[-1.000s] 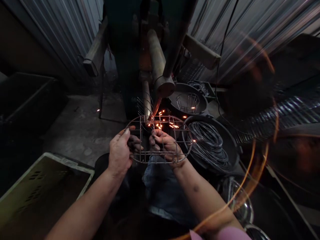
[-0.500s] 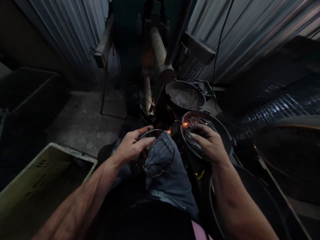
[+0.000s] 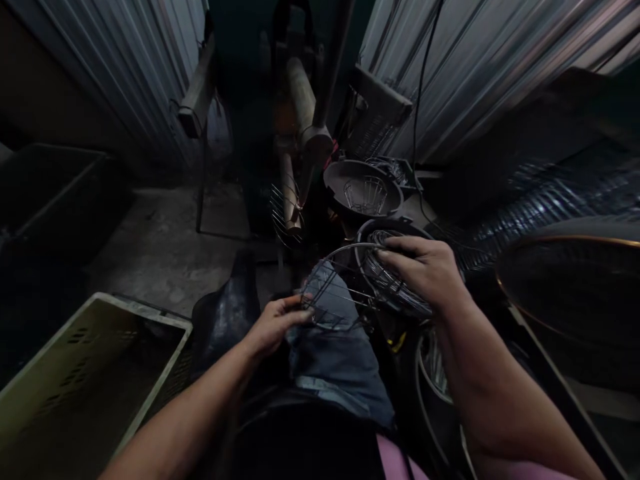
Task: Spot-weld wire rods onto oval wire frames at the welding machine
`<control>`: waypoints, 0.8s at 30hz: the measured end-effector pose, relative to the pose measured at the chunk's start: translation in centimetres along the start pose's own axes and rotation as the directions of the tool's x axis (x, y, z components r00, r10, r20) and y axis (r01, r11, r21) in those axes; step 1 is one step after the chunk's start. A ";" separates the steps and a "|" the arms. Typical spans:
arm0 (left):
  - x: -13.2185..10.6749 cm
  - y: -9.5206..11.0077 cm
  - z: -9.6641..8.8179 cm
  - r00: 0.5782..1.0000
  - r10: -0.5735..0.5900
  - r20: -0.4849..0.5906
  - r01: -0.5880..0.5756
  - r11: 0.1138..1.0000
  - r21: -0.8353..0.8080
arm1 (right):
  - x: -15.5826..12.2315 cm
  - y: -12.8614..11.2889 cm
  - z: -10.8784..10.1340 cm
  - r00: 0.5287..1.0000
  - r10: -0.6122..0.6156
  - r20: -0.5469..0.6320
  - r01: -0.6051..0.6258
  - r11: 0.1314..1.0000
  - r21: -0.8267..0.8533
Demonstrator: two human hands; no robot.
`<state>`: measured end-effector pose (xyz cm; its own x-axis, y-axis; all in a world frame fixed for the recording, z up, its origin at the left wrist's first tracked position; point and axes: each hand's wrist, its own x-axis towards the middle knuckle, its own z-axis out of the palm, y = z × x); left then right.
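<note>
My left hand is closed on the near left side of a wire basket frame, made of thin bars, above my jean-covered knee. A thin curved wire ring arches over the frame's far side. At its right end my right hand pinches the ring between thumb and fingers. I cannot tell whether ring and frame are joined. Under the right hand lies a pan of loose wire rings. Ahead of the frame is the lower rod of a machine, with thin wires around its end.
A second pan farther off holds a wire basket. The machine's thick upper arm extends toward me. A yellowish plastic crate stands at left. To the right are a large round pan and a hanging black cable.
The glowing sparks near the knee and the ring pan are gone. My left hand has lowered and tilted the frame. My right hand, earlier over the ring pan, now grips the wire ring.
</note>
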<state>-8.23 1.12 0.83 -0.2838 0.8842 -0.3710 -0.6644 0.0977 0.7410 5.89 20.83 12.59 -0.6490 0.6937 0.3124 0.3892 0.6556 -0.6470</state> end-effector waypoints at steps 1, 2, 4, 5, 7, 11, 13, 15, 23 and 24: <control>0.3 0.2 -0.1 0.995 0.010 -0.095 -0.009 1.000 0.004 | 0.1 0.8 0.2 0.996 0.086 0.011 -0.087 0.994 0.064; 0.4 0.7 -0.2 0.982 0.029 -0.188 -0.029 1.000 0.004 | 0.2 1.5 0.6 0.986 0.163 0.044 -0.167 0.977 0.132; 0.7 2.5 -0.6 0.942 0.091 -0.323 -0.088 0.996 0.024 | 0.3 2.2 1.7 0.953 0.270 0.137 -0.298 0.917 0.267; 0.7 3.5 -0.8 0.921 0.135 -0.366 -0.126 0.991 0.047 | 0.3 2.4 2.5 0.936 0.300 0.185 -0.346 0.880 0.325; 0.7 5.5 -1.4 0.881 0.220 -0.419 -0.188 0.975 0.117 | 0.5 2.6 4.1 0.912 0.316 0.263 -0.402 0.818 0.412; 1.1 8.2 -2.4 0.815 0.331 -0.476 -0.221 0.936 0.273 | 1.3 2.5 6.4 0.906 0.289 0.310 -0.410 0.781 0.471; 1.6 9.0 -2.6 0.806 0.359 -0.471 -0.221 0.920 0.323 | 1.9 2.6 6.9 0.888 0.304 0.344 -0.446 0.752 0.486; 2.2 9.8 -2.7 0.808 0.368 -0.460 -0.215 0.912 0.350 | 2.4 2.6 7.2 0.862 0.343 0.372 -0.497 0.712 0.496; 4.7 13.2 -2.1 0.814 0.413 -0.409 -0.231 0.875 0.425 | 4.8 2.1 7.1 0.835 0.462 0.300 -0.548 0.636 0.543; 5.0 13.5 -2.0 0.814 0.417 -0.404 -0.236 0.873 0.427 | 5.1 2.0 7.0 0.835 0.465 0.294 -0.547 0.639 0.541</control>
<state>-19.95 5.94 7.84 -0.7875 0.5760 -0.2190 -0.2180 0.0720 0.9733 -1.23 23.63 8.03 -0.5529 0.7964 -0.2451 0.2502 -0.1219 -0.9605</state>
